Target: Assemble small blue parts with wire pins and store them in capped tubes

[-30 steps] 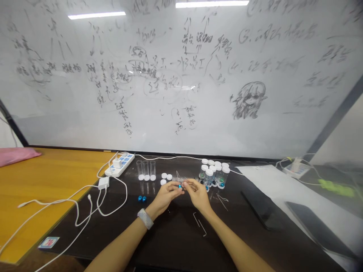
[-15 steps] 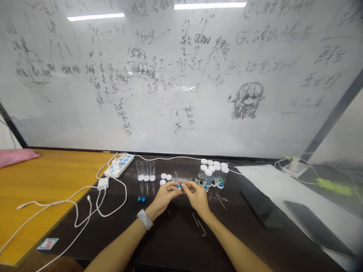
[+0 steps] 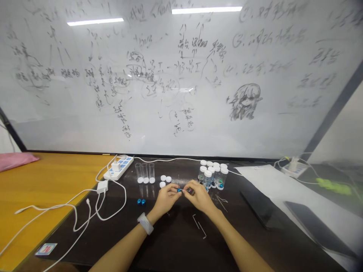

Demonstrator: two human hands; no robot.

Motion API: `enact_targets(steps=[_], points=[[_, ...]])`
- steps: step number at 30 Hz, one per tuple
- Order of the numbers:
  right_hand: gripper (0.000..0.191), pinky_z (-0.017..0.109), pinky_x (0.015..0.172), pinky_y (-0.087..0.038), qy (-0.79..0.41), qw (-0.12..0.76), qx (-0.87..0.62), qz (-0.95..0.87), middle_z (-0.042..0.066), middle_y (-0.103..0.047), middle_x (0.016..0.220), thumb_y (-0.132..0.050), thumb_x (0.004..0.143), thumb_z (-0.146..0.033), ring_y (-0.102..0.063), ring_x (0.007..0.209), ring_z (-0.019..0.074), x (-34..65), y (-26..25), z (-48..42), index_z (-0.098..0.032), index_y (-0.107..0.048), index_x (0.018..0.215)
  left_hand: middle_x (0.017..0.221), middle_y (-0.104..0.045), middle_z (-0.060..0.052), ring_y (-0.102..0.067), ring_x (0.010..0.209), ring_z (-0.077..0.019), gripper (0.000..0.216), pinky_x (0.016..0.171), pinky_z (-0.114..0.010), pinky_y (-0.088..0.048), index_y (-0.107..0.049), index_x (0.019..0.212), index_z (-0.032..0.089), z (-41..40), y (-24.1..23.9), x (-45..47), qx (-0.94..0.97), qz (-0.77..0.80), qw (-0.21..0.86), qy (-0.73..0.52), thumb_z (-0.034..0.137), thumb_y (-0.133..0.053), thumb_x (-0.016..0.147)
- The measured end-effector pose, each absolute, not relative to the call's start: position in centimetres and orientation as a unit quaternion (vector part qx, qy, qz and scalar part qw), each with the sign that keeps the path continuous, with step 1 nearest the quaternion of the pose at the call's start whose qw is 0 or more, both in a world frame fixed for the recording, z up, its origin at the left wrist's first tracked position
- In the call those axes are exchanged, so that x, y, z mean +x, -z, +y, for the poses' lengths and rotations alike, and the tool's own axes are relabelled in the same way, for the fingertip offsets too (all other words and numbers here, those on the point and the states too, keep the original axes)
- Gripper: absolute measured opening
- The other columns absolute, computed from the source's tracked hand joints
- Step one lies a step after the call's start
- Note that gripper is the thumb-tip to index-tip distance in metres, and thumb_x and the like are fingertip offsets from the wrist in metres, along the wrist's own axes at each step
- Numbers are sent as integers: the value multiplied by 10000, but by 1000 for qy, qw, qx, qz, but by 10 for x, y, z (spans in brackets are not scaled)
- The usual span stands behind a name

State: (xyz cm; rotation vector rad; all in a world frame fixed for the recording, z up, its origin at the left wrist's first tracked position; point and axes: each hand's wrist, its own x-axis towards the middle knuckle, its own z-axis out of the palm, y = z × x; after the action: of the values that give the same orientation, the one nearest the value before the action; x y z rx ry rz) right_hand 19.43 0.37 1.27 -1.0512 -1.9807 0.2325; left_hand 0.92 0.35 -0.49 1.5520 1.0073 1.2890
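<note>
My left hand (image 3: pixel 166 197) pinches a small shiny blue metal part (image 3: pixel 179 190) between thumb and fingertips. A thin metal pin or key (image 3: pixel 178 180) stands upright at that part; whether it is fixed in it I cannot tell. In my right hand (image 3: pixel 197 195) the thumb and forefinger are closed on a thin L-shaped hex key (image 3: pixel 182 189), its tip against or close to the blue part. Two similar blue metal parts (image 3: pixel 141 201) lie to the left of my left hand. Two loose hex keys (image 3: pixel 199 226) rest on the dark table below my right hand.
Three clear tubes (image 3: pixel 145 173) stand on white caps at the back, beside loose white lids (image 3: pixel 162 184). Capped bottles with small parts (image 3: pixel 213 176) cluster right of my hands. Tweezers (image 3: pixel 221 202), a dark phone (image 3: pixel 260 209), a power strip (image 3: pixel 119 168) and white cables (image 3: pixel 126 192) surround them.
My right fingers have drawn slightly away from the blue part, so the hex key between them now shows. The thin upright piece stands straighter than before. The view has shifted a little.
</note>
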Motion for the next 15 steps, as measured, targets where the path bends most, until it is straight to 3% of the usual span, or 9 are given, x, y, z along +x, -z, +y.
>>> enact_targets(steps=[5, 10, 15], points=[[129, 347, 828, -451, 12, 391, -382, -838, 52, -647, 895, -511, 963, -211, -579, 877, 210, 194, -15, -2, -210, -607, 877, 782, -695, -53, -704, 743, -184, 348, 717, -288, -575, -672, 976, 141, 4, 7, 8, 633, 411, 411, -511, 372, -774, 735], [171, 355, 779, -407, 84, 356, -395, -842, 66, -649, 895, -476, 988, -214, -560, 891, 224, 191, -13, -3, -201, -611, 884, 783, -702, -51, -708, 746, -186, 332, 722, -290, -577, -671, 973, 146, 4, 7, 8, 635, 411, 408, -511, 363, -766, 741], [174, 345, 778, -417, 73, 365, -403, -836, 61, -637, 885, -469, 999, -214, -544, 873, 219, 191, -10, 0, -208, -634, 947, 772, -699, -45, -711, 752, -191, 341, 738, -301, -579, -673, 961, 148, 4, 4, 7, 627, 419, 410, -514, 355, -783, 714]])
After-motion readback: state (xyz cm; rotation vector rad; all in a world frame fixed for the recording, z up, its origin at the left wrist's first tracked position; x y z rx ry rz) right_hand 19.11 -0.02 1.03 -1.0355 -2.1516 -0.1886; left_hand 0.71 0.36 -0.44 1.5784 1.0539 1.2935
